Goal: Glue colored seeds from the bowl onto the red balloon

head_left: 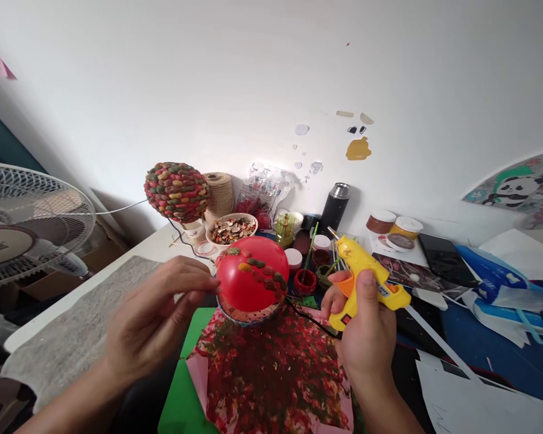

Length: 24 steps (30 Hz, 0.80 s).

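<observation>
A red balloon (pixel 239 289) rests in a small woven basket (pixel 248 317), with bands of painted shells or seed-like pieces (pixel 262 271) in red, green and yellow across its top and right side. My left hand (pixel 163 307) is at the balloon's left edge, thumb and fingers pinched together; whatever they hold, if anything, is hidden. In my right hand (pixel 362 313) is a yellow hot glue gun (pixel 359 265), its nozzle pointing up and left, apart from the balloon. One finger lies by the orange trigger. A glue stick (pixel 438 343) sticks out of its rear.
Under the basket lies a paint-smeared sheet (pixel 271 374) on a green mat (pixel 176 398). Behind stand a covered ball (pixel 176 191), a twine spool (pixel 219 196), a bowl of pieces (pixel 232 231), paint jars (pixel 304 281) and a thermos (pixel 335 208). A fan (pixel 31 223) is at left.
</observation>
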Each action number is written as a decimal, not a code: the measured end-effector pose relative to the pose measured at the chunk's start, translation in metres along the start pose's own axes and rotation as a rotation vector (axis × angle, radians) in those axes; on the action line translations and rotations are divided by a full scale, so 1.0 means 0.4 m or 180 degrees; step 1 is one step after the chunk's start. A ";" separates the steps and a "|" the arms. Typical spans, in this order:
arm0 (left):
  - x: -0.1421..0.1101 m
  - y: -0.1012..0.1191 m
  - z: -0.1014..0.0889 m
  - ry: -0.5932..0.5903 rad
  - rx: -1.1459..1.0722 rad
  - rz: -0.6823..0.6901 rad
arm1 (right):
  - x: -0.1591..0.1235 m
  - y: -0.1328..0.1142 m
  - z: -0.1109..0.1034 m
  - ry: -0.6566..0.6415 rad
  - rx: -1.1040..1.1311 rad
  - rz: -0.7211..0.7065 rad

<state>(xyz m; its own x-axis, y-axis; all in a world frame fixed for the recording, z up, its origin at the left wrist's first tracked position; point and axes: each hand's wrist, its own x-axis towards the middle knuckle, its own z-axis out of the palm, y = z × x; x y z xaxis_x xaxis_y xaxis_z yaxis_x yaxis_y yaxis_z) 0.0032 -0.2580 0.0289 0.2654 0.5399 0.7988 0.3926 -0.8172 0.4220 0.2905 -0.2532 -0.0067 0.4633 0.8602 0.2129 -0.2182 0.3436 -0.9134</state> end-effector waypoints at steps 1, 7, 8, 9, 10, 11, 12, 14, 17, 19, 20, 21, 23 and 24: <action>0.009 -0.014 -0.003 0.0184 -0.0023 -0.0028 | 0.000 0.000 0.001 -0.0026 -0.0021 0.0027; 0.090 -0.184 -0.011 0.0869 0.0495 -0.1141 | -0.011 -0.001 0.011 -0.0188 -0.0069 0.0125; 0.104 -0.217 -0.009 0.0733 0.0715 -0.1345 | -0.013 -0.001 0.011 -0.0173 -0.0073 0.0116; 0.118 -0.250 -0.005 0.0524 0.0883 -0.1521 | -0.014 0.000 0.011 -0.0150 -0.0081 0.0106; 0.130 -0.279 0.001 0.0426 0.0947 -0.1594 | -0.014 0.001 0.011 -0.0128 -0.0094 0.0103; 0.141 -0.306 0.008 0.0326 0.0987 -0.1640 | -0.013 0.002 0.010 -0.0109 -0.0107 0.0101; 0.151 -0.330 0.017 0.0210 0.1028 -0.1662 | -0.013 0.004 0.010 -0.0103 -0.0121 0.0106; 0.167 -0.370 0.036 -0.0100 0.1128 -0.1657 | -0.012 0.010 0.008 -0.0105 -0.0144 0.0119; 0.186 -0.411 0.064 -0.0608 0.1402 -0.1583 | -0.013 0.019 0.006 -0.0127 -0.0188 0.0128; 0.195 -0.432 0.080 -0.0871 0.1655 -0.1536 | -0.016 0.023 0.005 -0.0136 -0.0241 0.0122; 0.198 -0.441 0.087 -0.0984 0.1787 -0.1520 | -0.018 0.024 0.005 -0.0145 -0.0266 0.0113; 0.201 -0.449 0.094 -0.1088 0.1914 -0.1507 | -0.020 0.025 0.005 -0.0152 -0.0286 0.0095; 0.204 -0.463 0.107 -0.1275 0.2139 -0.1483 | -0.024 0.025 0.006 -0.0165 -0.0303 0.0048; 0.203 -0.469 0.113 -0.1353 0.2240 -0.1475 | -0.025 0.024 0.007 -0.0174 -0.0306 0.0026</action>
<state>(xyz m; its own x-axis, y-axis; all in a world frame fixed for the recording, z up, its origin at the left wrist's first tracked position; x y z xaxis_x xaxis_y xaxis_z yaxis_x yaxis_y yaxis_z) -0.0092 -0.0516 -0.0047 0.1940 0.9223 0.3343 0.9441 -0.2681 0.1917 0.2815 -0.2573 -0.0165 0.4138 0.8830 0.2214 -0.1372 0.3009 -0.9437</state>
